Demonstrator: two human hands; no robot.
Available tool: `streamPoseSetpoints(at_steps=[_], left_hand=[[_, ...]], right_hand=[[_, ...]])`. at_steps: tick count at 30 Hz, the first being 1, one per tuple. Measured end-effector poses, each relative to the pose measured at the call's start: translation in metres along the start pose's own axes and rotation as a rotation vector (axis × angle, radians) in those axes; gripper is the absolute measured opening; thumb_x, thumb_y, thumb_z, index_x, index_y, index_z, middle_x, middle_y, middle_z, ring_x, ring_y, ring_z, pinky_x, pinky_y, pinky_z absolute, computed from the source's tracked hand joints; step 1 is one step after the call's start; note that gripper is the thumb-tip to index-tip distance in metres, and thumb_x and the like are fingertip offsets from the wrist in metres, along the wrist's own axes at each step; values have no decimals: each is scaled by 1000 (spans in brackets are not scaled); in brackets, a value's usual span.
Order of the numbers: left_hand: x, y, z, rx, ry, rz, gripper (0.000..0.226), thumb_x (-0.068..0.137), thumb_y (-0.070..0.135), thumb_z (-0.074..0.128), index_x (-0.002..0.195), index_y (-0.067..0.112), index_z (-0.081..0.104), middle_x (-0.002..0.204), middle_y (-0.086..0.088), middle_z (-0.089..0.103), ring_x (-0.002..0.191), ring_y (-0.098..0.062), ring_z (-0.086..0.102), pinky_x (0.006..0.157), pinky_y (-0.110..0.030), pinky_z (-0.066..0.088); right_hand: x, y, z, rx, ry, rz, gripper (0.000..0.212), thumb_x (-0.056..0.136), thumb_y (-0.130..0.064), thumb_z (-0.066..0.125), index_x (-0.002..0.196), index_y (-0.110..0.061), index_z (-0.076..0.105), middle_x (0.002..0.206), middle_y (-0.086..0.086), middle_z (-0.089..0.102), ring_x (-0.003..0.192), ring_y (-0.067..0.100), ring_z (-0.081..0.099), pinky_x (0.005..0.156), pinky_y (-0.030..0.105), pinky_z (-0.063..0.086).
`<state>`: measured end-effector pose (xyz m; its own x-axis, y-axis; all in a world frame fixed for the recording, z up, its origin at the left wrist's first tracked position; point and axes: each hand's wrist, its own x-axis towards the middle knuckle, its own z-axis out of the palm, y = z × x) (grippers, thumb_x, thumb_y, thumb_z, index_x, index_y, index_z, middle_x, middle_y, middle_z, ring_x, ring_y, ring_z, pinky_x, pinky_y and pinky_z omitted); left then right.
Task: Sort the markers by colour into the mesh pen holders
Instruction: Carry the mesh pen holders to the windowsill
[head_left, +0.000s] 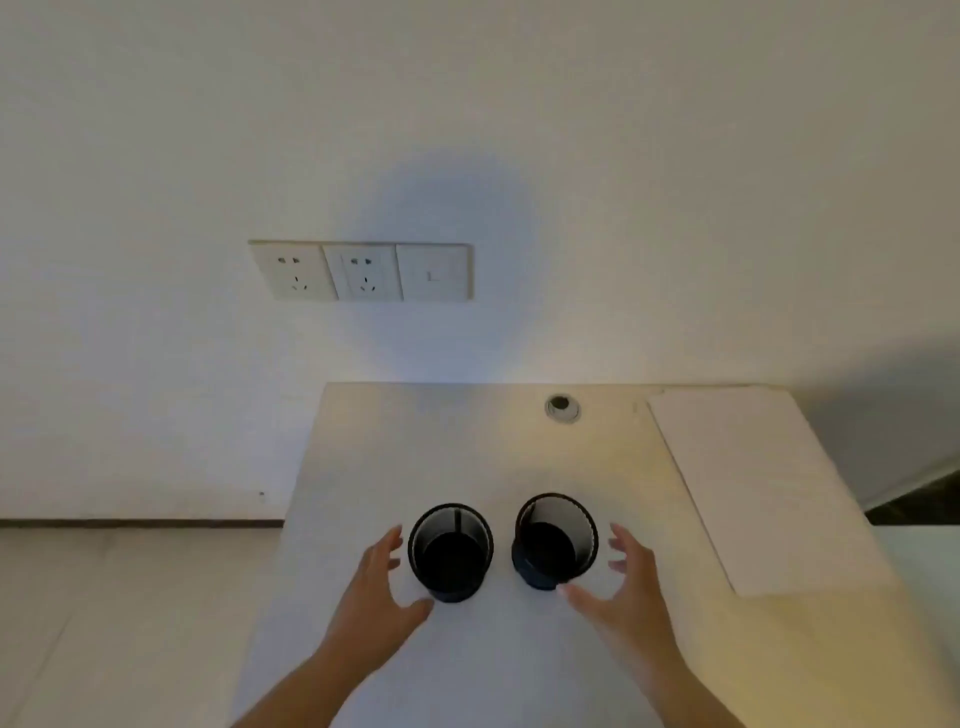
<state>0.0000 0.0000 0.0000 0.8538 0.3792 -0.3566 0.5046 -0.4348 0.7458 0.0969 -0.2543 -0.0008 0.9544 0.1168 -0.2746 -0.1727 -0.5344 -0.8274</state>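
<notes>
Two black mesh pen holders stand side by side on a pale desk (467, 447). The left holder (450, 552) is upright; the right holder (556, 540) looks slightly tilted to the right. Both appear empty inside. My left hand (376, 592) is open just left of the left holder, fingers spread, thumb close to its base. My right hand (621, 587) is open just right of the right holder, thumb near its base. Neither hand grips a holder. No markers are in view.
A white sheet or board (753, 488) lies on the desk's right part. A round cable hole (562, 408) sits near the desk's back edge. The wall behind carries a socket panel (363, 271). Floor lies beyond the desk's left edge.
</notes>
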Motion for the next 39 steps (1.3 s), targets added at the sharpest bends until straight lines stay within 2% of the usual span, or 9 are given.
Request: streamPoseSetpoints(at_steps=[4,8,13,15,20,23,26,31,39], left_hand=[[12,-6,17,-137,-20,-43,89,68,17,80,140,17,29,137,1,42,125,-16,44,102,-38,41],[19,-13,32,-268,-18,-65,87,61,15,85,131,28,34,123,5,50,118,-20,49,100,-41,43],[23,-14,40,-270,39,-14,93,55,20,89,119,53,30,118,26,49,108,7,50,84,-8,40],[24,-14,42,-257,62,1,94,52,24,89,117,58,30,120,29,48,108,16,47,81,0,38],[27,-10,47,-259,113,-9,91,44,35,87,124,33,42,124,7,54,115,-10,52,93,-29,45],[20,-5,51,-271,147,-71,88,46,35,87,121,30,42,119,11,53,109,-7,52,85,-19,42],[-1,-4,52,-306,225,-151,85,51,35,85,123,29,39,112,15,50,103,-6,49,80,-18,36],[-60,-17,42,-378,394,-263,80,52,34,86,117,31,40,113,15,53,106,-8,52,89,-27,42],[-203,-85,43,-555,754,-576,74,54,29,86,114,28,42,113,12,56,106,-9,54,90,-29,44]], right_hand=[[14,14,12,45,-142,-2,93,63,-17,85,139,-20,33,137,0,39,124,18,42,98,33,38],[21,18,23,102,-140,-105,83,55,-7,88,126,-22,46,128,3,54,121,17,50,102,43,41],[23,12,33,95,-74,-79,78,41,-44,83,108,-51,44,110,-24,55,102,-11,53,79,4,42],[24,10,34,80,-76,-96,76,41,-47,80,107,-60,44,106,-28,58,100,-16,53,76,1,43],[28,-6,34,40,-71,-221,59,48,-38,78,99,-57,56,94,-35,63,86,-17,59,62,4,47],[25,-4,36,87,-55,-167,67,49,-26,82,101,-55,52,98,-27,63,93,-14,57,70,4,44],[18,5,38,98,-171,-53,80,55,-20,87,121,-30,43,120,-8,52,110,11,51,88,20,43],[-4,-4,51,86,-378,-86,70,58,-22,85,112,-32,42,102,-18,55,94,5,55,74,10,40],[-71,-28,106,-95,-814,-172,66,64,-22,82,122,-19,48,114,-1,61,108,17,56,94,36,46]])
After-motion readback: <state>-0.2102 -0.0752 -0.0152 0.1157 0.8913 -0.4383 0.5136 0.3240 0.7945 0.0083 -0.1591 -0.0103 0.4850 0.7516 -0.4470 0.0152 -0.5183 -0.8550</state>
